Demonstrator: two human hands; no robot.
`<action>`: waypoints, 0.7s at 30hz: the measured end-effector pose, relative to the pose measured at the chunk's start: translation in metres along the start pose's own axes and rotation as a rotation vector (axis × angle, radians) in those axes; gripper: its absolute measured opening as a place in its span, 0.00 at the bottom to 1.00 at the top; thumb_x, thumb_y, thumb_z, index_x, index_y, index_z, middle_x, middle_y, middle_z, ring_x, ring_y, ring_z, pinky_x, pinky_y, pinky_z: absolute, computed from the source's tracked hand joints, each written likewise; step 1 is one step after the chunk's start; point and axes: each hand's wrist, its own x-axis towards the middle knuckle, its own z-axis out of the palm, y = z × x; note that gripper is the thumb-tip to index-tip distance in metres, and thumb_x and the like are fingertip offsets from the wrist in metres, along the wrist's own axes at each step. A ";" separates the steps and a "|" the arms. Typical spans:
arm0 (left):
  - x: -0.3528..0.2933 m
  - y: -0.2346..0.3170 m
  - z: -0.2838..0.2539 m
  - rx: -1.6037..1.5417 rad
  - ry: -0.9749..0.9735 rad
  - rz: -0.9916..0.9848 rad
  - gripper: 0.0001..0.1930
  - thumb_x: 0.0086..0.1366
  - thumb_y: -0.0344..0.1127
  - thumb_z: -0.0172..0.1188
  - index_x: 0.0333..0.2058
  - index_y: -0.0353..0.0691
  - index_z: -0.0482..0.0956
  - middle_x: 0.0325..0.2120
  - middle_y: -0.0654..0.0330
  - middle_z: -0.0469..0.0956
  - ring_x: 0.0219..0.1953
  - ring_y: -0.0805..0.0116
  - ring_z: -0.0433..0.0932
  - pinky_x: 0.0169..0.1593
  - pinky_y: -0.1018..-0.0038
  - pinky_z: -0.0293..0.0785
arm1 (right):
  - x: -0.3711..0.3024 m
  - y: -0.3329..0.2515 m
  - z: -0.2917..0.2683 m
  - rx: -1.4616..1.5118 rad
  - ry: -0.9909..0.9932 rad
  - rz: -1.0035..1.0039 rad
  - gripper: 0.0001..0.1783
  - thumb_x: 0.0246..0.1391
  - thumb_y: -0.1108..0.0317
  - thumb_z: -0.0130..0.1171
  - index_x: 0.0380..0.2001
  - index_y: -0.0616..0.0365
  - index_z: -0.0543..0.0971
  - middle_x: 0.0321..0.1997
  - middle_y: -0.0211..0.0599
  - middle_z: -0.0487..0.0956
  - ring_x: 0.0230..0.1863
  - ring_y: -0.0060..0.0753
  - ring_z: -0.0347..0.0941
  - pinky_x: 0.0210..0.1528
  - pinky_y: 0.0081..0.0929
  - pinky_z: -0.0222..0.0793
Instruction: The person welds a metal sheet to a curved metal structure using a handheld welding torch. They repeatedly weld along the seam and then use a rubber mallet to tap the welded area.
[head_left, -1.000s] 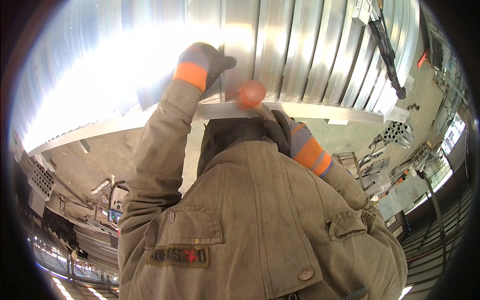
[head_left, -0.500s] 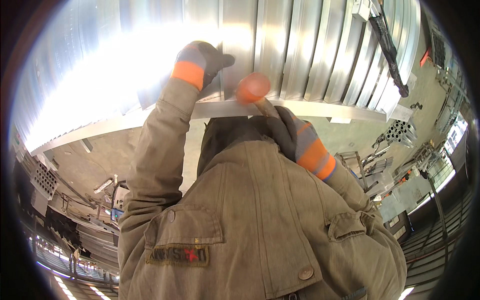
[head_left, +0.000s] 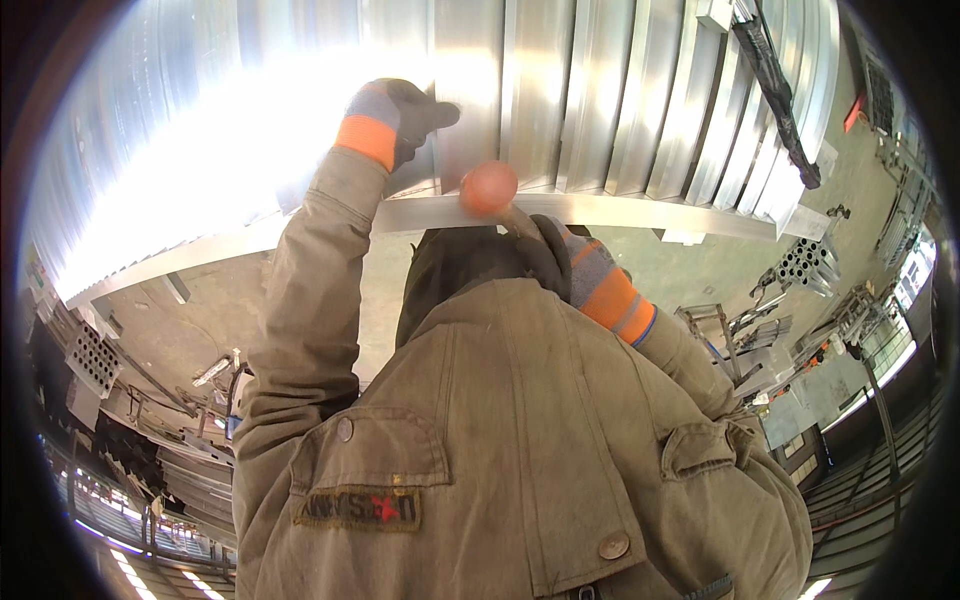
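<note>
My right hand (head_left: 575, 255), in a grey, dark and orange glove, is closed round the handle of a rubber mallet (head_left: 489, 188). The mallet's round reddish-orange head is over the near metal rail (head_left: 620, 212), to the left of this hand. My left hand (head_left: 408, 118), gloved alike, is held over the long silvery metal slats (head_left: 535, 90), just beyond the rail. Its fingers are curled and one digit points right. Whatever it grips, if anything, is hidden beneath the glove. The slats run side by side away from me, with strong glare on the left ones.
A dark wrapped bar (head_left: 778, 100) hangs over the slats at the far right. Bundled metal tubes (head_left: 803, 262) stand on the floor at right. A plate with holes (head_left: 92, 360) is at left. Dark cloth (head_left: 455, 255) lies between my arms and the rail.
The mallet head has come down toward me and slightly left, over the rail. My right hand has drawn slightly nearer and left; my left hand has shifted slightly left.
</note>
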 end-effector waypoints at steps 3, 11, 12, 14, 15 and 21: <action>0.003 0.001 0.000 0.076 -0.017 -0.036 0.30 0.64 0.60 0.73 0.42 0.33 0.88 0.30 0.57 0.85 0.26 0.62 0.82 0.32 0.64 0.82 | -0.002 0.009 0.002 -0.104 0.121 -0.116 0.24 0.76 0.54 0.57 0.65 0.58 0.75 0.40 0.59 0.86 0.43 0.68 0.84 0.45 0.54 0.77; 0.007 0.002 -0.001 0.150 -0.007 -0.047 0.30 0.63 0.62 0.71 0.41 0.34 0.88 0.27 0.57 0.85 0.24 0.65 0.80 0.33 0.59 0.80 | -0.002 0.004 -0.014 0.006 0.055 -0.090 0.24 0.72 0.61 0.61 0.64 0.63 0.76 0.46 0.59 0.84 0.45 0.65 0.83 0.46 0.50 0.79; 0.004 0.005 0.000 0.186 0.005 -0.069 0.30 0.63 0.62 0.71 0.41 0.35 0.88 0.27 0.57 0.85 0.24 0.65 0.80 0.33 0.60 0.80 | -0.007 0.003 -0.020 -0.011 0.104 -0.126 0.22 0.73 0.62 0.60 0.63 0.63 0.76 0.46 0.60 0.83 0.44 0.65 0.83 0.45 0.51 0.79; -0.004 0.013 -0.003 0.184 0.040 -0.090 0.30 0.63 0.62 0.72 0.42 0.35 0.89 0.26 0.58 0.85 0.24 0.65 0.81 0.34 0.62 0.80 | -0.020 0.004 -0.036 -0.069 0.193 -0.174 0.20 0.75 0.64 0.59 0.62 0.64 0.76 0.47 0.60 0.82 0.43 0.64 0.82 0.44 0.50 0.79; -0.009 0.017 -0.002 0.113 0.069 -0.008 0.31 0.63 0.62 0.72 0.44 0.36 0.89 0.26 0.58 0.85 0.24 0.65 0.81 0.34 0.63 0.80 | -0.023 0.007 -0.044 -0.127 0.269 -0.199 0.19 0.75 0.66 0.58 0.61 0.65 0.76 0.47 0.58 0.82 0.41 0.59 0.82 0.42 0.47 0.79; -0.011 0.057 0.032 0.084 0.052 0.051 0.34 0.61 0.62 0.74 0.56 0.41 0.90 0.38 0.54 0.91 0.41 0.55 0.89 0.50 0.63 0.84 | -0.030 0.023 -0.063 -0.246 0.229 -0.217 0.17 0.70 0.77 0.57 0.60 0.68 0.76 0.50 0.50 0.79 0.32 0.36 0.80 0.30 0.36 0.77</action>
